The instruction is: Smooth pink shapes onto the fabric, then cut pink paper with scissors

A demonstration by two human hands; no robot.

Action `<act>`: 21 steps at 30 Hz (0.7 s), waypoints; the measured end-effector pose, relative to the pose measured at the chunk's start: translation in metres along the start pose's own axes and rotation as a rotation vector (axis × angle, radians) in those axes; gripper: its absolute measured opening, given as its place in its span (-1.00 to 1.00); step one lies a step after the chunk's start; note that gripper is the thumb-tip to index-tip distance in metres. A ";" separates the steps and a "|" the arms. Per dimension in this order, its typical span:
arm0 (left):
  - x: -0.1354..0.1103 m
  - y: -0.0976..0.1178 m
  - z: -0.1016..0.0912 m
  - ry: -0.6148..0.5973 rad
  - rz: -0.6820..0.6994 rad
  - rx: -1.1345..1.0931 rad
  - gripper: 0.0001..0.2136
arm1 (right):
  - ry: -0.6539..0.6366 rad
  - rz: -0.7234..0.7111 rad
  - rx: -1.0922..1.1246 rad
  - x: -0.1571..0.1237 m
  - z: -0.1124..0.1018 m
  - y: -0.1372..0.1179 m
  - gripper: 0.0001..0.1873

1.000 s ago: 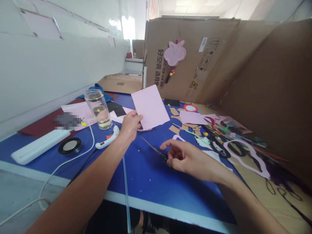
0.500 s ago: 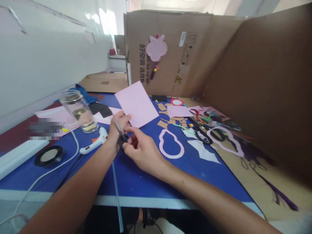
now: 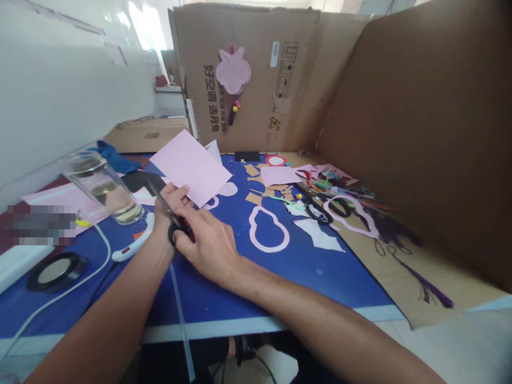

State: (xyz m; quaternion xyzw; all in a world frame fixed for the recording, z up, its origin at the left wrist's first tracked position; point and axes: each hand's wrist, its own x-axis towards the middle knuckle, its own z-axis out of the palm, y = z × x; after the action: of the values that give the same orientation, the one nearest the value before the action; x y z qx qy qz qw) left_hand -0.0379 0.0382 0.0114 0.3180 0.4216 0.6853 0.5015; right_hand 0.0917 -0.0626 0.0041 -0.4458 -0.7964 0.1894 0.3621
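A tall cardboard box panel (image 3: 256, 80) printed with dark Chinese characters stands at the far end of a blue-topped table (image 3: 224, 298), and a second brown cardboard panel (image 3: 400, 133) closes off the right side. A flat brown cardboard sheet (image 3: 404, 277) lies beneath the craft clutter on the right, and a pink rabbit-shaped ornament (image 3: 233, 69) hangs on the far panel. The person's left hand (image 3: 170, 205) is clenched around the lower edge of a pink craft sheet (image 3: 190, 168), holding it tilted up above the table. The right hand (image 3: 204, 248) is just beside the left, its fingers closed around the black-handled scissors (image 3: 176, 232), whose narrow metal blades lie across the left hand toward the upper left. Near the hands are a glass tumbler (image 3: 103, 189) holding some pale liquid and a white hot glue gun (image 3: 134, 245) with its cord. A long clear glue stick (image 3: 180, 314) crosses the table edge below them. To the right lie a pink gourd-shaped cut-out outline (image 3: 269, 229), small brown scraps (image 3: 254, 198), and a second pair of black-handled scissors (image 3: 318, 210).
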 end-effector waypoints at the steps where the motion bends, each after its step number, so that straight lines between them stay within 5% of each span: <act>1: 0.000 0.000 0.002 0.024 -0.007 0.004 -0.76 | -0.004 -0.008 -0.026 -0.001 -0.002 0.000 -0.56; 11: 0.003 0.001 0.007 0.201 -0.015 0.031 -0.76 | -0.097 -0.183 -0.280 -0.002 -0.015 -0.002 -0.56; 21: -0.018 -0.005 0.010 -0.016 0.074 0.016 -0.86 | 0.022 -0.045 0.065 0.005 -0.033 0.022 -0.46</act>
State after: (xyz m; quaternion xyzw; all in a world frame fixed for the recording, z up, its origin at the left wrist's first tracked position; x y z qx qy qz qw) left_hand -0.0221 0.0241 0.0110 0.3426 0.4110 0.6975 0.4767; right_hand 0.1272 -0.0477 0.0139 -0.4179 -0.7957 0.2020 0.3893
